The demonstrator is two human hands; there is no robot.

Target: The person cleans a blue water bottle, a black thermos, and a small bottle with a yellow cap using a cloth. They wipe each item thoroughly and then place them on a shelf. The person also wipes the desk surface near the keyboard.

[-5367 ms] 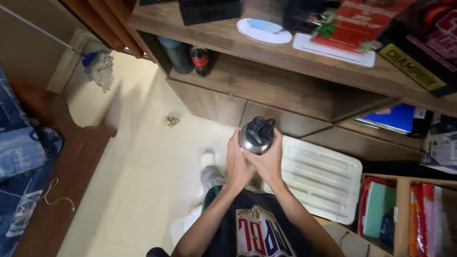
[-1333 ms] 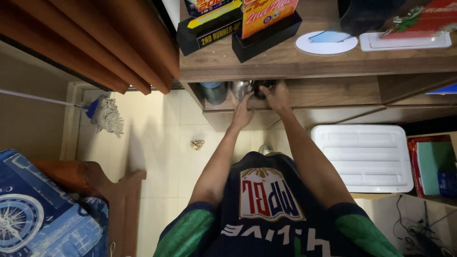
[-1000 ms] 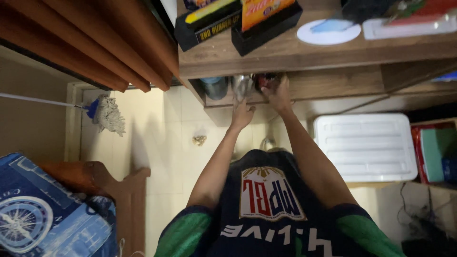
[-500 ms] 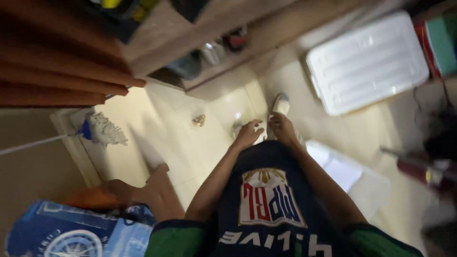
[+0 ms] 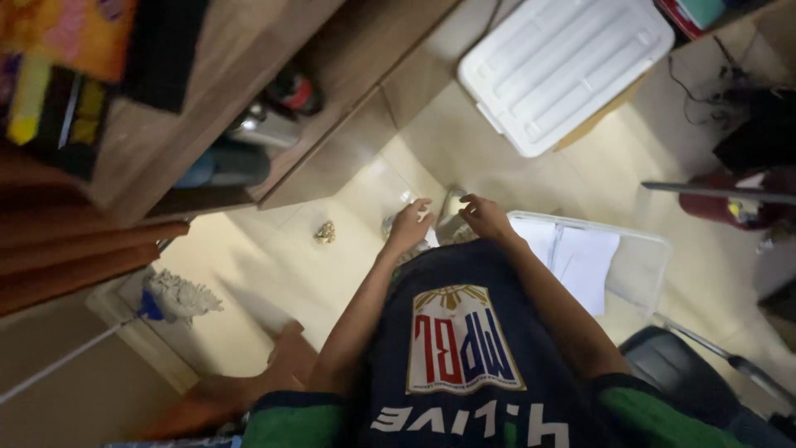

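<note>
My left hand [image 5: 410, 224] and my right hand [image 5: 485, 217] hover close together in front of my dark blue shirt, above the tiled floor. Both hold nothing, and their fingers are loosely apart. A steel flask [image 5: 264, 126] lies in the low shelf under the wooden desk [image 5: 157, 158], well away from both hands. A dark bottle with a red cap [image 5: 294, 90] is on one side of it and a bluish bottle [image 5: 220, 166] on the other. My feet are partly hidden below my hands.
A white ribbed plastic lid [image 5: 564, 66] lies on the floor at the top right. A clear bin with papers [image 5: 593, 257] sits by my right arm. There is a mop head [image 5: 176, 294] at the left, a small crumpled scrap [image 5: 325, 232], and a red object [image 5: 730, 203] at the right.
My hands let go of the steel flask in the low shelf and drew back toward my body. The view swung right and tilted, so the desk now sits at the upper left.
</note>
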